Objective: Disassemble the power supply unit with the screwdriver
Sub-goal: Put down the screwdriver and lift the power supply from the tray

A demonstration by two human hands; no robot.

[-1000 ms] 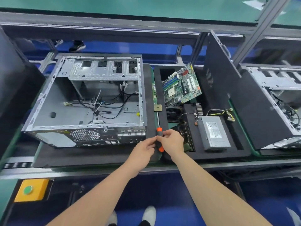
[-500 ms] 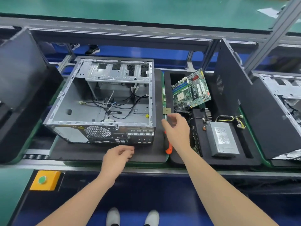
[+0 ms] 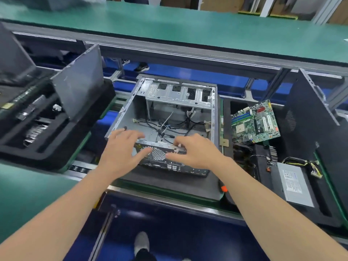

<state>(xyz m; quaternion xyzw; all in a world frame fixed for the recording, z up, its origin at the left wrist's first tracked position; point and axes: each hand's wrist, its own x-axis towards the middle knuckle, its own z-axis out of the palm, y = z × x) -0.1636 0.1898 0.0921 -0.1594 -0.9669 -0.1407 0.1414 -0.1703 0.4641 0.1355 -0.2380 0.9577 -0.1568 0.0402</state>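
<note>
The open grey computer case (image 3: pixel 135 110) lies on a black foam mat, loose cables inside it. My left hand (image 3: pixel 123 149) and my right hand (image 3: pixel 194 149) both lie over the case's near rear-panel edge, fingers spread and fairly straight, holding no tool. The grey power supply unit (image 3: pixel 294 187) sits out of the case in the black foam tray at the right, its wire bundle at the far end. The screwdriver (image 3: pixel 223 188) lies on the mat by my right forearm; only its orange-and-black handle tip shows.
A green motherboard (image 3: pixel 254 122) leans in the right tray (image 3: pixel 323 215) beside a raised black side panel (image 3: pixel 305 117). Another foam tray with parts (image 3: pixel 33 117) and a side panel stands at the left. A green bench runs along the back. A shoe shows on the blue floor below.
My right hand let go of the screwdriver, which now lies on the mat. Both hands moved onto the case's near edge. The view shifted left, so everything sits further right.
</note>
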